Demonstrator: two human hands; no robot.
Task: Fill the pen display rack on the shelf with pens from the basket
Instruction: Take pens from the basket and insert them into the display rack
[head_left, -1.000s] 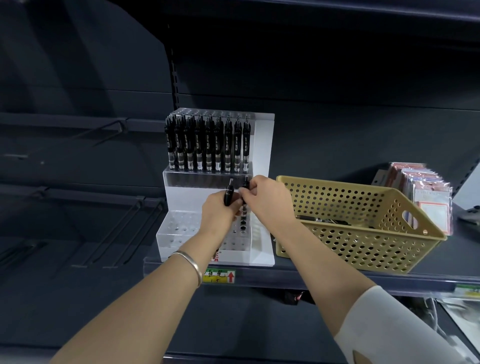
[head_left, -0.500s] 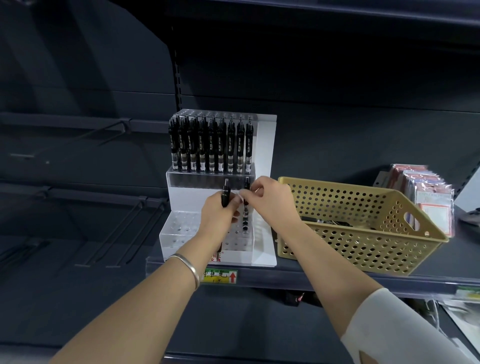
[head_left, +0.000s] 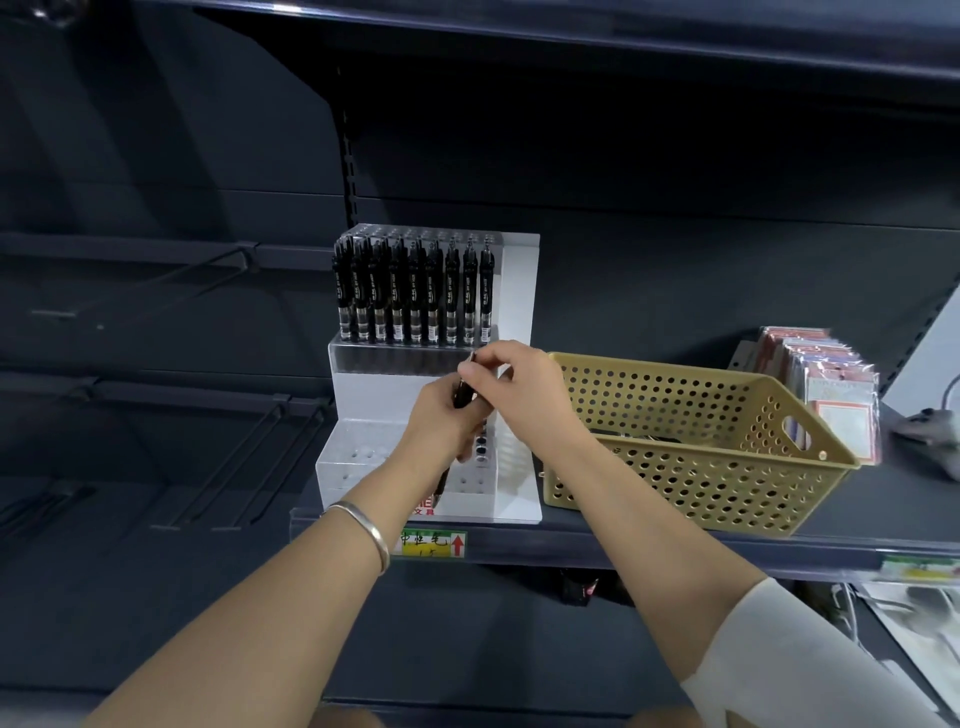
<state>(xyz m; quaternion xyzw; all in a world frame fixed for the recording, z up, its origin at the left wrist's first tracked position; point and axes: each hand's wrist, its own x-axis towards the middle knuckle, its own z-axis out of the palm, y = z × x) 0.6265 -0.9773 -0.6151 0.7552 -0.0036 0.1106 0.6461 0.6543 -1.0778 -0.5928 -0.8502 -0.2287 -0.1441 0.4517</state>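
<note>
A white stepped pen rack (head_left: 519, 291) stands on the dark shelf (head_left: 675, 548). Its top tier holds a row of several black pens (head_left: 413, 296). The lower tier (head_left: 353, 462) shows open holes at its left; a pen stands in it at the right, behind my hands. My left hand (head_left: 441, 415) grips black pens (head_left: 461, 397) in front of the rack. My right hand (head_left: 514, 384) pinches the top end of one of those pens. A tan perforated basket (head_left: 691, 447) sits right of the rack with a few dark pens inside.
Packets of cards (head_left: 831, 384) stand right of the basket. Bare metal hooks (head_left: 260, 457) stick out from the empty bay at left. A price label (head_left: 431, 543) is on the shelf edge. Another shelf (head_left: 623, 36) runs overhead.
My right hand has left the pen standing in the lower tier and moved left onto the top of a pen held in my left hand. The view has shifted slightly.
</note>
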